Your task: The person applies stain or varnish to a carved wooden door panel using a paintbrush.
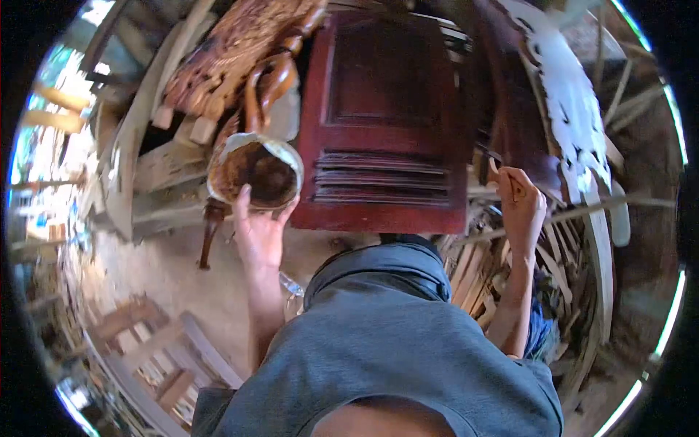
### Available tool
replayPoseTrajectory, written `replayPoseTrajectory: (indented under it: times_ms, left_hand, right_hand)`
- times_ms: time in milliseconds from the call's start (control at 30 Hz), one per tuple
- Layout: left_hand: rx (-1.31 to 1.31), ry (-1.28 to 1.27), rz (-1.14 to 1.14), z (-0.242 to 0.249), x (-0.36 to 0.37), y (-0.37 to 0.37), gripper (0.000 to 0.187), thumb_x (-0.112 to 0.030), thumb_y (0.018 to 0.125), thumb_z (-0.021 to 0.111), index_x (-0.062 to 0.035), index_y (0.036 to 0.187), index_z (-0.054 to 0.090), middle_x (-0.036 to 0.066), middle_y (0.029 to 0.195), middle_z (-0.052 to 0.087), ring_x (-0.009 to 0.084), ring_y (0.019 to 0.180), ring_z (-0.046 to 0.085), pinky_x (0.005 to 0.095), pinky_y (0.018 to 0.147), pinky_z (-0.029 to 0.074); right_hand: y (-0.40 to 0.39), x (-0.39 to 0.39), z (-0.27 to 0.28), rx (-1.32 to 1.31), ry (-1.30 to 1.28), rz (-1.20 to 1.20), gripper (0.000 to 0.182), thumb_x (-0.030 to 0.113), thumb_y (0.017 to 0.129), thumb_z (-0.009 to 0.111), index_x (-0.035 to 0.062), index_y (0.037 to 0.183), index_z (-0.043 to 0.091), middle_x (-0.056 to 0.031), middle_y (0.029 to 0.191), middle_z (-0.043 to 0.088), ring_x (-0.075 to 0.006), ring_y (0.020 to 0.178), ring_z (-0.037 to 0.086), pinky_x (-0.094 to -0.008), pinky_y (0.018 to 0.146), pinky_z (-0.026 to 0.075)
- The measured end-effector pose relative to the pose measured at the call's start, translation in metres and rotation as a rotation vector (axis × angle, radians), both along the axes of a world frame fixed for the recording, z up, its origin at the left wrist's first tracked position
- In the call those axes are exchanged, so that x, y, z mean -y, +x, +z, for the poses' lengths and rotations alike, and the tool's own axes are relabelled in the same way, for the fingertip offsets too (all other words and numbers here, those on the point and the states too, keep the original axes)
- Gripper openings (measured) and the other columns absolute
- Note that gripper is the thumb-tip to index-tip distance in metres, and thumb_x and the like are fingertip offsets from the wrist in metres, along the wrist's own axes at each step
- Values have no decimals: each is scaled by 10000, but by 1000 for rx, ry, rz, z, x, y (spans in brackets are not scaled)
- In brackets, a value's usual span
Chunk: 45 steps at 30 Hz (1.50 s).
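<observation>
While the left hand (262,229) grips a stained pot (224,173), likely light, stiff, best supported beneath these fingers, right hand (523,207) curls, grasp unclear.

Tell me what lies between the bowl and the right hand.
In the head view, the red panel fills most of the stretch between the bowl and the right hand.

bowl (263,173): left of panel (386,131) | wood strips (470,277): right, probably on floor (211,295)

One wide head-worn view from close above the grey shirt (386,342), forward and down toward the dark-red panel (382,138).
</observation>
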<state>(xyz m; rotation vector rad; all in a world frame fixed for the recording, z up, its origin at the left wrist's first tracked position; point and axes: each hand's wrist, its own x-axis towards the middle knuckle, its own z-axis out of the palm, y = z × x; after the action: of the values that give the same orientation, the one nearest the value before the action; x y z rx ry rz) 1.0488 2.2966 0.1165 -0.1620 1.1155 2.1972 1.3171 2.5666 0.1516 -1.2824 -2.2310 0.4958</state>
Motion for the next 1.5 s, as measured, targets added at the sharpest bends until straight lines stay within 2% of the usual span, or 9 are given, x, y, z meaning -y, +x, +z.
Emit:
replayPoseTrajectory:
  times_ms: [133, 300, 367, 467, 600, 833, 1067, 1167, 1500]
  left_hand:
    - [-14, -53, 113, 0, 11, 0, 618, -357, 895, 592, -116, 1409, 348, 107, 1403, 409, 283, 1303, 395, 586, 1017, 415]
    - [-36, -85, 248, -1, 29, 4, 619, -355, 900, 600, -89, 1393, 337, 121, 1347, 437, 274, 1253, 439, 555, 999, 444]
    - [-9, -78, 268, 0, 33, 6, 622, -356, 897, 602, -91, 1393, 335, 123, 1347, 434, 275, 1256, 434, 556, 997, 445]
    - [19, -47, 259, -2, 45, 8, 626, -359, 893, 607, -102, 1394, 334, 125, 1354, 425, 279, 1265, 421, 559, 994, 447]
    - [-14, -89, 366, 0, 50, 13, 643, -369, 884, 614, -110, 1402, 334, 118, 1345, 440, 284, 1250, 446, 555, 995, 445]
    - [28, -61, 372, -12, 69, 17, 617, -367, 890, 606, -120, 1397, 356, 112, 1369, 436, 287, 1243, 462, 544, 969, 468]
    - [27, -54, 291, -15, 55, 11, 633, -375, 890, 604, -146, 1419, 342, 103, 1408, 411, 297, 1292, 406, 601, 1011, 419]
    - [29, -20, 269, -11, 49, 10, 619, -361, 896, 599, -145, 1416, 340, 97, 1417, 403, 294, 1300, 398, 618, 1011, 411]
    - [18, -3, 167, -8, 39, 1, 594, -331, 901, 603, -142, 1400, 341, 105, 1404, 405, 289, 1290, 408, 607, 1005, 423]
  right_hand:
    - [-18, -4, -14, 211, 116, 343, 136, 205, 879, 627, 75, 891, 666, -128, 749, 680, -294, 655, 667, -371, 587, 505]
    - [-40, 21, 38, 502, -413, 552, 219, 269, 868, 645, 54, 862, 689, -96, 740, 700, -268, 670, 690, -362, 630, 534]
    - [-52, 26, 29, 142, -510, 726, 194, 194, 903, 635, 16, 931, 706, -83, 838, 704, -111, 631, 641, -304, 556, 515]
    - [-119, 43, 17, -113, -349, 806, 154, 55, 910, 599, 1, 1034, 672, -81, 868, 687, -74, 686, 607, -241, 543, 491]
    - [-193, 62, -49, -253, 105, 957, 174, 139, 847, 664, 65, 1003, 688, -129, 919, 686, -265, 732, 680, -345, 602, 530]
    - [-172, 87, -2, 47, -138, 1288, 138, 227, 835, 660, 101, 874, 701, -113, 823, 688, -303, 659, 666, -392, 568, 536]
    - [-180, 80, -36, -35, -240, 803, 136, 145, 855, 640, 20, 875, 688, -188, 717, 663, -303, 642, 684, -342, 599, 522]
    - [-137, 66, -27, -94, -338, 544, 253, 306, 889, 642, 76, 796, 694, -99, 658, 686, -253, 607, 690, -347, 583, 538]
    - [-50, 6, -7, 328, 38, 132, 167, 268, 817, 644, 112, 802, 705, -103, 692, 682, -295, 648, 679, -382, 598, 533]
